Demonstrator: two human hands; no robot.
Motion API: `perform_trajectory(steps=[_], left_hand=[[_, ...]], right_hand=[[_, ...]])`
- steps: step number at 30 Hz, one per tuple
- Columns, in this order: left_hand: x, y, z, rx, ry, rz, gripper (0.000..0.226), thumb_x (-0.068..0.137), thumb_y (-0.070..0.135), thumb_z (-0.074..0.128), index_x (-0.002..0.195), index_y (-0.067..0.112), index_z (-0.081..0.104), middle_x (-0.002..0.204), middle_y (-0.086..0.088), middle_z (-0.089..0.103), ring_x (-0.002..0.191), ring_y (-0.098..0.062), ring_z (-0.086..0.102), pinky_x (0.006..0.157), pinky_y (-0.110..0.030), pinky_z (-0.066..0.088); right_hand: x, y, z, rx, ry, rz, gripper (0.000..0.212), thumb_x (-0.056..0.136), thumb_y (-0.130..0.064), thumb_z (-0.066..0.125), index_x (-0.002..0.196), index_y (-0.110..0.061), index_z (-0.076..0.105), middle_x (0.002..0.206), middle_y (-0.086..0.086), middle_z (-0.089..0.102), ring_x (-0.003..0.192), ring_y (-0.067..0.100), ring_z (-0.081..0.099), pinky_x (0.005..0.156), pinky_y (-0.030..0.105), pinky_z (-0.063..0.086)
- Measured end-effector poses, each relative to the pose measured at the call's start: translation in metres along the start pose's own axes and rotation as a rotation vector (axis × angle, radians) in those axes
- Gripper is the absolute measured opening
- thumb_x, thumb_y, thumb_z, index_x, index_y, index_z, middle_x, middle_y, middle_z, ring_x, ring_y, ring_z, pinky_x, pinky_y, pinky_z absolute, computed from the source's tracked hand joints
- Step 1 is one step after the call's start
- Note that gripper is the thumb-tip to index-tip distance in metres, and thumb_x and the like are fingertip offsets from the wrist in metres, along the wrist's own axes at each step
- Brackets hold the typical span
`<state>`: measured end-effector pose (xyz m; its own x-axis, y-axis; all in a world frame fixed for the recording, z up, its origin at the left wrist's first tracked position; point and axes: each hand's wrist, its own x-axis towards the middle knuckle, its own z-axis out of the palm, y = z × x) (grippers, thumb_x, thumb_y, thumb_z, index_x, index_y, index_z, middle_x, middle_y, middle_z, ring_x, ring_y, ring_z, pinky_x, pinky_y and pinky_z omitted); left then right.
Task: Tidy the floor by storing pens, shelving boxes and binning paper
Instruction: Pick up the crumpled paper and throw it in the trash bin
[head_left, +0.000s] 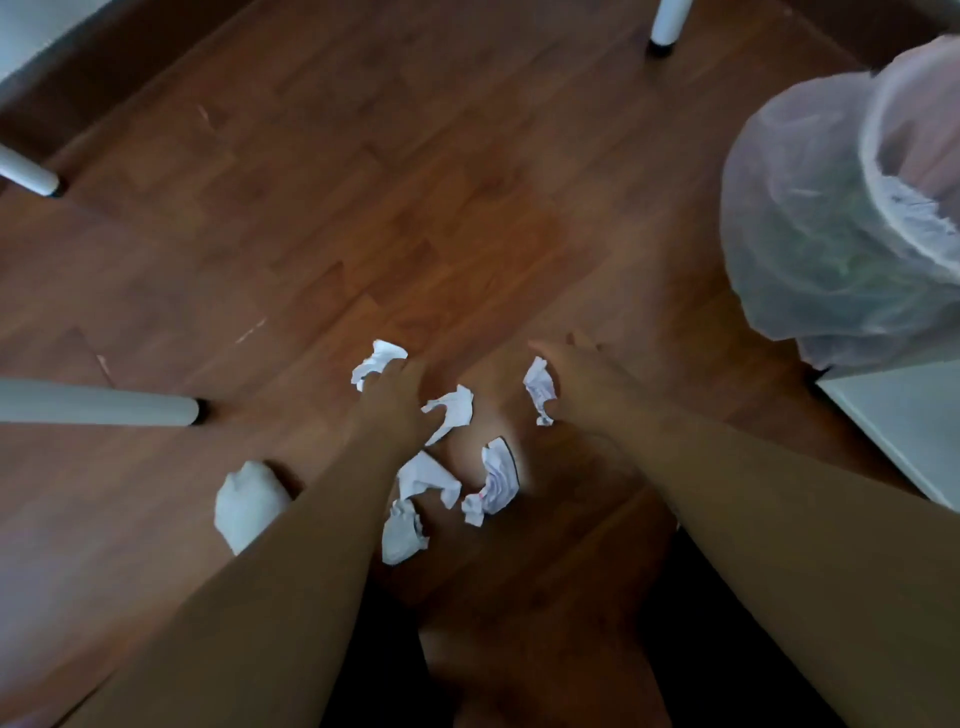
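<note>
Both bare forearms were stretched forward and down, the left hand (397, 400) palm-down with blurred fingers, the right hand (582, 387) near it, fingers spread.

Home room: wood-laminate floor (467, 182); white table legs (104, 402); lined bin (810, 234)

The left hand (395, 402) and right hand (587, 387) are bare, forearms (311, 561) too. Dark cloth (384, 660) flanks a bare knee (519, 639). One foot (249, 504) seems white-socked.

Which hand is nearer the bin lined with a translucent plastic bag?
Right. The right hand is just left of the translucent bag-lined bin; the left hand is farther left, among white crumpled paper scraps.
</note>
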<state>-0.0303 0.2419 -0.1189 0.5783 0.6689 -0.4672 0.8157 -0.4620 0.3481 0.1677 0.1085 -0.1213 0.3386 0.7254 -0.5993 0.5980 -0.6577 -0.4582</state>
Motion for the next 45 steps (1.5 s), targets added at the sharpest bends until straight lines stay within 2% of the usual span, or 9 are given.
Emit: perform_trajectory(steps=[5, 11, 15, 20, 23, 25, 32, 38, 45], left_hand=[[-0.004, -0.004, 0.042, 0.002, 0.042, 0.106, 0.057, 0.073, 0.03, 0.069, 0.125, 0.009, 0.061, 0.123, -0.01, 0.061, 0.117, -0.032, 0.054, 0.099, -0.04, 0.036], [0.013, -0.008, 0.078, 0.032, -0.003, 0.015, 0.046, 0.079, 0.013, 0.065, 0.124, 0.022, 0.057, 0.119, -0.004, 0.054, 0.111, -0.029, 0.052, 0.087, -0.038, 0.043], [0.021, 0.01, 0.061, 0.063, -0.081, 0.011, 0.04, 0.091, 0.021, 0.058, 0.13, 0.016, 0.053, 0.13, -0.007, 0.054, 0.118, -0.03, 0.052, 0.093, -0.036, 0.041], [0.029, 0.05, 0.011, -0.045, -0.061, 0.183, 0.024, 0.084, 0.013, 0.063, 0.105, 0.002, 0.065, 0.106, -0.013, 0.069, 0.096, -0.03, 0.065, 0.074, -0.019, 0.039], [0.033, 0.111, -0.033, -0.156, -0.049, 0.341, 0.017, 0.083, 0.0, 0.061, 0.091, 0.013, 0.068, 0.086, -0.008, 0.066, 0.08, -0.023, 0.06, 0.07, -0.011, 0.042], [0.039, 0.149, -0.055, -0.2, -0.045, 0.366, 0.015, 0.082, 0.011, 0.056, 0.074, 0.022, 0.051, 0.076, 0.002, 0.057, 0.067, -0.02, 0.056, 0.068, -0.036, 0.056], [0.05, 0.307, -0.109, -0.035, 0.045, 0.583, 0.023, 0.08, 0.013, 0.057, 0.071, 0.021, 0.038, 0.075, 0.001, 0.051, 0.073, -0.024, 0.057, 0.059, -0.035, 0.044], [0.055, 0.395, -0.097, -0.034, -0.013, 0.758, 0.032, 0.085, 0.026, 0.07, 0.115, 0.023, 0.056, 0.108, 0.005, 0.055, 0.087, -0.014, 0.055, 0.059, -0.016, 0.036], [0.069, 0.384, -0.093, -0.038, -0.004, 0.757, 0.05, 0.081, 0.037, 0.075, 0.124, 0.025, 0.055, 0.117, 0.004, 0.056, 0.093, -0.011, 0.056, 0.079, -0.029, 0.053]], right_hand=[[0.02, 0.003, 0.024, -0.089, -0.081, -0.008, 0.073, 0.081, -0.021, 0.075, 0.144, -0.026, 0.038, 0.144, 0.015, 0.032, 0.126, 0.038, 0.045, 0.103, 0.039, 0.043], [0.035, 0.019, 0.037, -0.071, -0.055, -0.011, 0.042, 0.08, -0.006, 0.07, 0.118, -0.013, 0.054, 0.125, 0.014, 0.038, 0.094, 0.032, 0.055, 0.08, 0.035, 0.051], [0.033, 0.023, 0.019, -0.006, -0.1, -0.041, 0.027, 0.079, 0.005, 0.061, 0.101, -0.01, 0.056, 0.114, 0.013, 0.044, 0.094, 0.033, 0.055, 0.072, 0.045, 0.056], [0.018, 0.022, -0.053, 0.244, 0.062, 0.026, 0.024, 0.074, 0.013, 0.053, 0.094, 0.001, 0.054, 0.075, -0.002, 0.037, 0.05, 0.016, 0.042, 0.043, 0.024, 0.051], [-0.016, 0.034, -0.113, 0.28, 0.217, 0.058, 0.027, 0.074, 0.014, 0.057, 0.097, 0.001, 0.055, 0.078, -0.001, 0.038, 0.058, 0.012, 0.037, 0.041, 0.018, 0.042], [-0.04, 0.042, -0.148, 0.267, 0.296, 0.049, 0.031, 0.07, 0.009, 0.064, 0.099, 0.0, 0.056, 0.085, 0.01, 0.05, 0.068, 0.016, 0.044, 0.044, 0.013, 0.037], [-0.11, 0.082, -0.241, 0.42, 0.64, 0.159, 0.037, 0.083, -0.016, 0.067, 0.113, -0.031, 0.055, 0.113, 0.009, 0.049, 0.082, 0.026, 0.06, 0.061, 0.039, 0.061], [-0.141, 0.113, -0.264, 0.357, 0.752, 0.393, 0.07, 0.09, -0.013, 0.065, 0.148, -0.033, 0.032, 0.145, 0.01, 0.03, 0.123, 0.031, 0.047, 0.095, 0.034, 0.048], [-0.134, 0.121, -0.255, 0.275, 0.749, 0.415, 0.066, 0.089, -0.013, 0.066, 0.144, -0.034, 0.036, 0.143, 0.01, 0.033, 0.121, 0.03, 0.047, 0.102, 0.038, 0.047]])
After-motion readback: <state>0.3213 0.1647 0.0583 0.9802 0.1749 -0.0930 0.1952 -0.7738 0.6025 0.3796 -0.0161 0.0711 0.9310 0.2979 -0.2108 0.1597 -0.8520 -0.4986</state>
